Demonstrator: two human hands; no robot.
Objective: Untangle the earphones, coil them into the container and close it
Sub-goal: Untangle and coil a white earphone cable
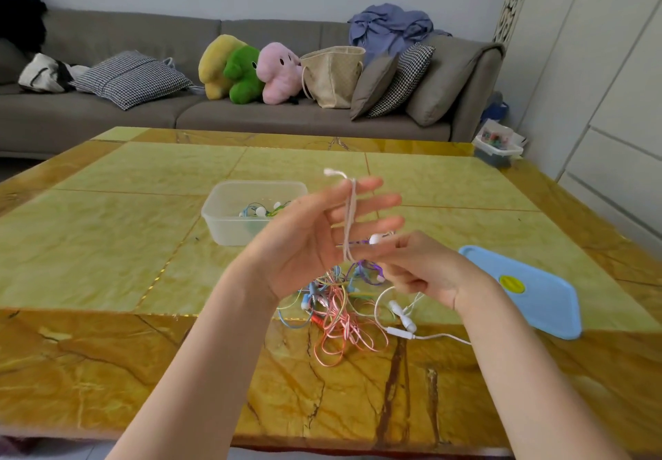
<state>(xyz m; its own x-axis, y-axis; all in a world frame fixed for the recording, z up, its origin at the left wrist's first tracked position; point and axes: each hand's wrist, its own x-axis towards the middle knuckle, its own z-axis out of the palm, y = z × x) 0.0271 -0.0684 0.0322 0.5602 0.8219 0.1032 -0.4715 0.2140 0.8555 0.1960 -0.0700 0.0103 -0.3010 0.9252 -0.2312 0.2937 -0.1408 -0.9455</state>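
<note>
Left hand [304, 244] grip: pale cable [350, 219] wound vertically across straight fingers.

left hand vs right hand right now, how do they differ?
The left hand is raised, palm showing, fingers straight and spread, with a pale earphone cable wound round them. The right hand sits lower, fingers curled, pinching that cable near a white earbud. Both hover above the tangled earphones.
</note>
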